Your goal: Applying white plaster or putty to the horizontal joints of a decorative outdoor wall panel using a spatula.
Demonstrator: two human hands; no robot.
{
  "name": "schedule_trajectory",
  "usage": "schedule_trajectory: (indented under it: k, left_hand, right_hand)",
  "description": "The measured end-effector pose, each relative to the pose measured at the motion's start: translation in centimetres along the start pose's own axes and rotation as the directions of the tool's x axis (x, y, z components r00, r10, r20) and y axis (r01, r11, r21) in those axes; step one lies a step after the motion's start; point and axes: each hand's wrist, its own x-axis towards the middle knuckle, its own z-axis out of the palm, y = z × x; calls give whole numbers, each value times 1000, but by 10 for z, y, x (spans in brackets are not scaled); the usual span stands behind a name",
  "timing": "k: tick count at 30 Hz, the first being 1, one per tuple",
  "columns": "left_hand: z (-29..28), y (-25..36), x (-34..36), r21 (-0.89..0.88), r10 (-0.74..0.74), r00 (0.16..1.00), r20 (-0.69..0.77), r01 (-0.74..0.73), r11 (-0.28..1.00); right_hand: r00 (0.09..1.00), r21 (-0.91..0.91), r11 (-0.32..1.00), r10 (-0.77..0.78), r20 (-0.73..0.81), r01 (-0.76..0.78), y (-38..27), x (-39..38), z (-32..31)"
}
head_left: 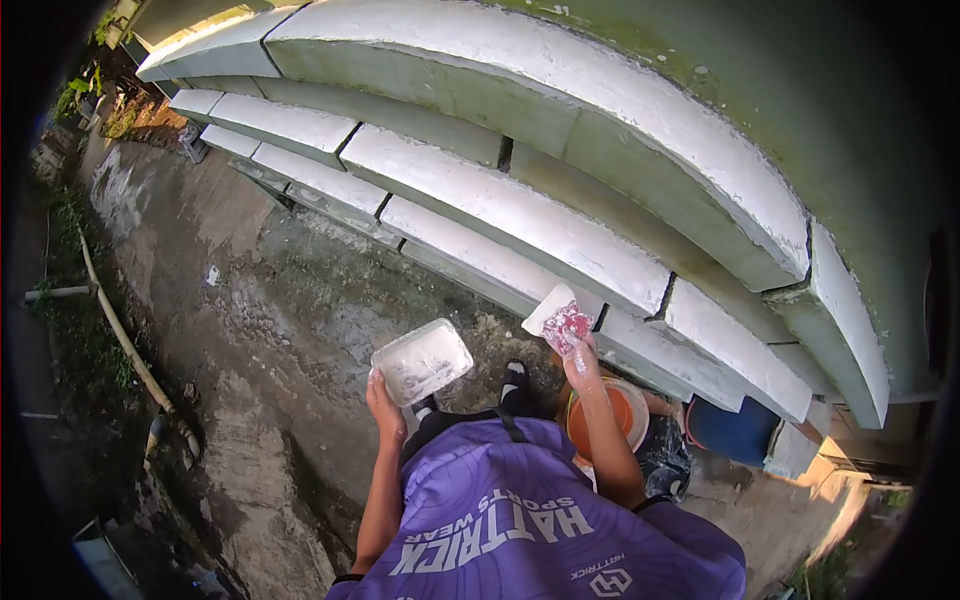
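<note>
My left hand (384,404) grips the near edge of a white rectangular tray (421,360) smeared with pale paste, held level over the ground. My right hand (580,358) is raised toward the wall and holds a flat white tool (559,318) with a pink-red sponge-like patch, its tip touching the lowest white-coated ledge (640,330). The wall is built of stepped concrete ledges (520,215) with white tops and grey-green faces. My purple shirt (530,520) fills the lower middle.
An orange bucket (608,412) stands by my right foot, a black bag (664,458) and a blue container (735,430) beside it. Wet, rough concrete ground (260,330) spreads to the left. A long pipe (125,340) lies along the left edge by plants.
</note>
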Motion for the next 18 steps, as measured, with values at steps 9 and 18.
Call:
schedule_trajectory:
  k: [9, 18]
  left_hand:
    - [-10, -4, -2, 36, 7, 999, -40, -6, 999]
    - [0, -1, -16, 115, 1, 999, 37, -5, 993]
  right_hand:
    - [856, -962, -244, -464, 226, 122, -50, 4, -19]
    - [849, -671, -739, -310, 429, 69, 50, 12, -33]
